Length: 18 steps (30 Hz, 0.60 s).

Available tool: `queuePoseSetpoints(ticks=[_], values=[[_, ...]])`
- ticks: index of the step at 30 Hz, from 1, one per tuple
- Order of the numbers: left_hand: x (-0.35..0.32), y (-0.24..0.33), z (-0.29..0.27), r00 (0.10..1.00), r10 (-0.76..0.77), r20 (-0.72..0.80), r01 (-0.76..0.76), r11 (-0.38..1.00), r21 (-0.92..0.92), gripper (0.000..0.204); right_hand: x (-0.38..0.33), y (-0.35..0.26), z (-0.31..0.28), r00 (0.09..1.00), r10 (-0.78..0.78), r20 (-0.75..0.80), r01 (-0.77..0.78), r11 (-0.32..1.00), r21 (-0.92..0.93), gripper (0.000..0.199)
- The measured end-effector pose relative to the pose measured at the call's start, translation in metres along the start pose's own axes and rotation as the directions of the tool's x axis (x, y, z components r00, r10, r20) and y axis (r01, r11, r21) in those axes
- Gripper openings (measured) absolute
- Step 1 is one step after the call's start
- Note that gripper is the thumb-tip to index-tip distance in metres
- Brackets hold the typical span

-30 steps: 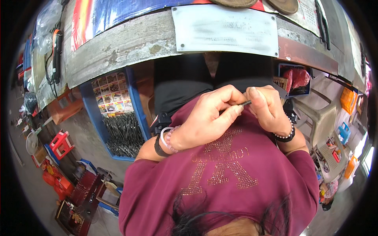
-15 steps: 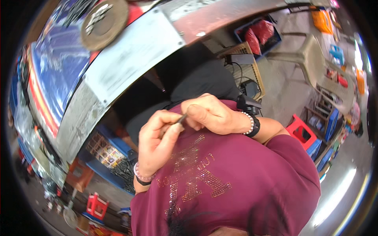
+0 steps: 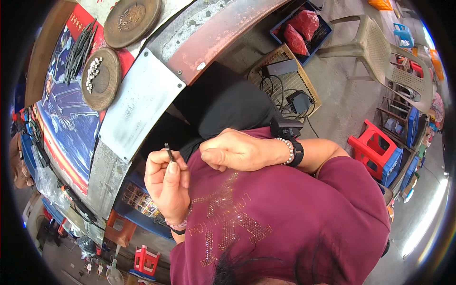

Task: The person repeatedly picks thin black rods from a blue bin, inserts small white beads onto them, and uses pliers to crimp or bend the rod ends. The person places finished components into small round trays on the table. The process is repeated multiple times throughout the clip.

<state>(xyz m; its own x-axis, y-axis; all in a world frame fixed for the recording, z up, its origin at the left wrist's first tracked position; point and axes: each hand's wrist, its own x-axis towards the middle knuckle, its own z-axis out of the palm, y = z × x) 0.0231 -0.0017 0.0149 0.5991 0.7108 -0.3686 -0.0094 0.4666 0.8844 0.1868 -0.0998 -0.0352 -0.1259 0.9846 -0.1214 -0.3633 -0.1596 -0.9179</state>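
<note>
My left hand (image 3: 167, 187) pinches a short, thin dark rod (image 3: 169, 152) between thumb and fingertips, its end sticking up past them. What the rod is part of, I cannot tell. My right hand (image 3: 240, 149) is beside it in front of my shirt, apart from the rod, with its fingers curled in. Whatever those fingers may hold is hidden. On the bench, a round wooden dish (image 3: 111, 71) bears small silvery pieces (image 3: 92, 76). Similar dark rods (image 3: 80, 53) lie in a bundle next to it. Another round dish (image 3: 151, 21) carries small thin pins (image 3: 130, 18).
A pale metal plate (image 3: 140, 102) covers the bench's near edge. To the right are a yellowish crate (image 3: 311, 92) with cables and a black adapter, a blue bin (image 3: 327, 35) with red bags, a beige chair (image 3: 363, 42) and a red stool (image 3: 375, 147).
My hands were together at the rod; now they are apart, the left holding the rod further left. The view has shifted, bringing more of the bench into sight.
</note>
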Motion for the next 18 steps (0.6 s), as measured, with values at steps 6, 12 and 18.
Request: queuePoseSetpoints(ticks=[6,12,18], values=[[0.004,0.001,-0.001,0.999,-0.004,-0.035,0.002,0.998,-0.068,0.013,0.000,-0.006,-0.001,1.000,0.005,0.030,0.000,0.983,-0.185,0.025],[0.007,-0.001,-0.003,0.998,-0.016,-0.068,0.009,0.994,-0.105,0.015,0.007,-0.024,0.007,0.888,-0.453,0.081,0.457,0.846,-0.274,0.010],[0.006,-0.001,-0.004,0.998,-0.056,-0.026,0.052,0.991,-0.120,0.015,0.011,-0.081,0.030,0.643,-0.721,0.258,0.750,0.524,-0.405,0.012]])
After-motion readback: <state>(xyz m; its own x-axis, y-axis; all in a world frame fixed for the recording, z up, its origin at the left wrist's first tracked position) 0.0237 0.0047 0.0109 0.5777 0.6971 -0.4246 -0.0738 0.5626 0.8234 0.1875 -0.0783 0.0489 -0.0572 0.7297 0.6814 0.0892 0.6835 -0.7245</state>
